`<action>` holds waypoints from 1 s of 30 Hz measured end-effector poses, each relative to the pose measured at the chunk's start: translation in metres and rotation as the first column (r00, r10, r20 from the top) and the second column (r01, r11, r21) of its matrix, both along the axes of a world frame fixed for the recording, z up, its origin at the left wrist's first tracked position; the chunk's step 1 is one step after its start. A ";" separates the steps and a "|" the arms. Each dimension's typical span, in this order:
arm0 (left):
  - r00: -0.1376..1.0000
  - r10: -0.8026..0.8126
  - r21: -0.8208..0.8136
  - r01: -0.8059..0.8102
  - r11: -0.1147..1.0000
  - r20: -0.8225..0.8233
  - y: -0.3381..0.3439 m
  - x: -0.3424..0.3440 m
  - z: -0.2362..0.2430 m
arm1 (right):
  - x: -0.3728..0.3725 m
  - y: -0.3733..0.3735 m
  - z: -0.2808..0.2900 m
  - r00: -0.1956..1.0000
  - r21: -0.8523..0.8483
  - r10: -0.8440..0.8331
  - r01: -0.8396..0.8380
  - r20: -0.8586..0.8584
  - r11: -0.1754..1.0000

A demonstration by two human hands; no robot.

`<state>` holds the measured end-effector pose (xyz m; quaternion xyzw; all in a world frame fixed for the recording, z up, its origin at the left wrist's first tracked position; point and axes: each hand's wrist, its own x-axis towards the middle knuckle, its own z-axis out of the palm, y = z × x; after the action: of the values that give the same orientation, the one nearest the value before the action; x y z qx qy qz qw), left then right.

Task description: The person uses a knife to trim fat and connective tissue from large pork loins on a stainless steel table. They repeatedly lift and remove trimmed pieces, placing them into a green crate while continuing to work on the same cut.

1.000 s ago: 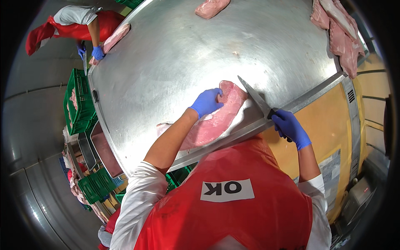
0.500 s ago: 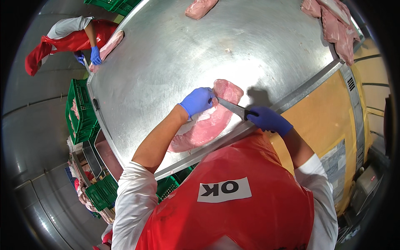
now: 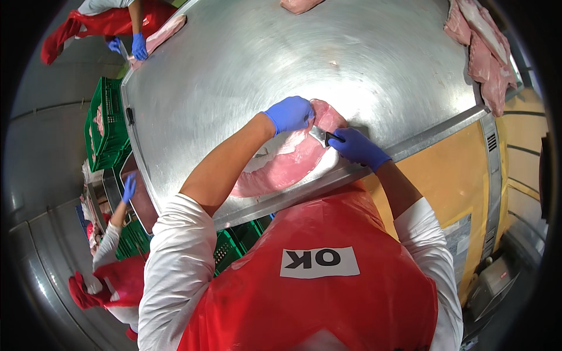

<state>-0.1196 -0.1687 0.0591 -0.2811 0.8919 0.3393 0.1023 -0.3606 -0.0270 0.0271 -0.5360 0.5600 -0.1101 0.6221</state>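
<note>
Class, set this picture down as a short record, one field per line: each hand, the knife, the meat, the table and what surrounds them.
Left hand: blue-gloved, fingers curled at the far end of a long meat piece; exact grip hidden
Right hand: blue-gloved, closed around the black handle of a knife
Blade: at the meat, pointing toward the left hand; depth unclear
Meat: pink with whitish patches, lying curved
Surface: metal table
Far right corner: more meat pieces
Left side: green crate, two co-workers in red aprons
</note>
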 end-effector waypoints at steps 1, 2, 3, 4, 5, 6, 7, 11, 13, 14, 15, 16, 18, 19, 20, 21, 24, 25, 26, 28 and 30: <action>1.000 0.014 -0.037 -0.014 0.999 -0.001 -0.001 0.004 -0.006 | 0.002 -0.001 -0.007 1.000 -0.037 -0.005 0.006 0.020 0.999; 0.999 0.036 -0.074 -0.036 0.997 -0.003 -0.001 0.010 -0.010 | -0.002 -0.002 0.006 1.000 0.040 0.000 -0.001 0.029 0.999; 0.998 0.052 -0.062 -0.054 0.997 -0.028 -0.002 0.014 -0.014 | -0.013 0.001 0.024 0.999 0.116 0.004 -0.009 0.038 0.993; 0.997 0.056 -0.050 -0.059 0.997 -0.054 -0.001 0.013 -0.013 | -0.020 0.004 0.035 0.999 0.193 -0.003 -0.005 0.045 0.981; 0.995 0.061 -0.039 -0.064 0.997 -0.080 0.001 0.012 -0.011 | -0.019 0.004 0.031 0.998 0.185 -0.005 -0.006 0.061 0.983; 0.997 0.060 -0.024 -0.061 0.998 -0.051 0.002 0.010 -0.011 | -0.016 0.004 0.023 0.997 0.178 -0.007 -0.007 0.076 0.984; 0.998 0.053 -0.013 -0.054 0.998 -0.025 0.002 0.003 -0.003 | -0.014 0.001 0.025 0.996 0.167 -0.013 -0.002 0.089 0.986; 0.999 0.033 -0.037 -0.033 0.999 -0.005 -0.001 0.001 0.007 | 0.012 -0.008 0.031 1.000 0.175 -0.016 0.016 -0.002 0.984; 0.999 0.051 -0.032 -0.051 0.998 0.004 0.001 0.001 0.012 | -0.003 -0.007 0.040 0.999 0.209 0.007 0.002 -0.042 0.978; 0.998 0.062 -0.030 -0.062 0.998 0.008 0.002 0.002 0.014 | -0.008 -0.007 0.044 0.999 0.192 0.032 -0.025 -0.035 0.981; 0.998 0.059 -0.021 -0.058 0.998 0.015 0.002 0.003 0.016 | -0.014 -0.007 0.048 0.998 0.174 0.057 -0.051 -0.028 0.983; 0.999 0.049 -0.013 -0.049 0.999 0.018 0.000 0.000 0.017 | -0.018 -0.006 0.052 0.997 0.154 0.076 -0.072 -0.025 0.985; 0.998 0.053 -0.024 -0.053 0.998 0.019 0.000 0.000 0.020 | 0.004 -0.010 0.053 0.998 0.154 0.049 -0.043 -0.039 0.987; 0.997 0.071 -0.041 -0.070 0.997 0.018 0.001 0.002 0.020 | 0.013 -0.012 0.054 0.998 0.154 0.040 -0.032 -0.045 0.988; 0.996 0.088 -0.058 -0.087 0.995 0.018 0.001 0.004 0.020 | 0.012 -0.013 0.059 0.997 0.171 0.038 -0.026 -0.063 0.985; 0.994 0.109 -0.055 -0.109 0.992 -0.003 0.000 0.006 0.021 | 0.009 -0.012 0.067 0.996 0.188 0.036 -0.020 -0.082 0.982; 0.987 0.153 -0.050 -0.155 0.987 -0.043 -0.003 0.019 0.022 | -0.011 -0.009 0.079 0.992 0.228 0.106 -0.087 -0.072 0.970; 0.989 0.137 -0.057 -0.140 0.989 -0.048 -0.004 0.016 0.024 | -0.018 -0.008 0.084 0.990 0.236 0.131 -0.113 -0.061 0.965; 0.991 0.121 -0.065 -0.125 0.990 -0.053 -0.004 0.015 0.026 | -0.011 -0.007 0.083 0.991 0.189 0.105 -0.087 -0.084 0.978; 0.989 0.129 -0.073 -0.135 0.988 -0.079 -0.003 0.016 0.031 | 0.011 -0.007 0.083 0.991 0.091 0.052 -0.041 -0.125 0.995; 0.986 0.147 -0.082 -0.154 0.985 -0.080 -0.005 0.018 0.037 | 0.011 -0.005 0.090 0.994 0.115 0.039 -0.026 -0.107 0.993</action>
<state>-0.1020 -0.1739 0.0962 -0.3392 0.8853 0.3167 0.0310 -0.3495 -0.0323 0.1173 -0.5141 0.5895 -0.0387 0.6218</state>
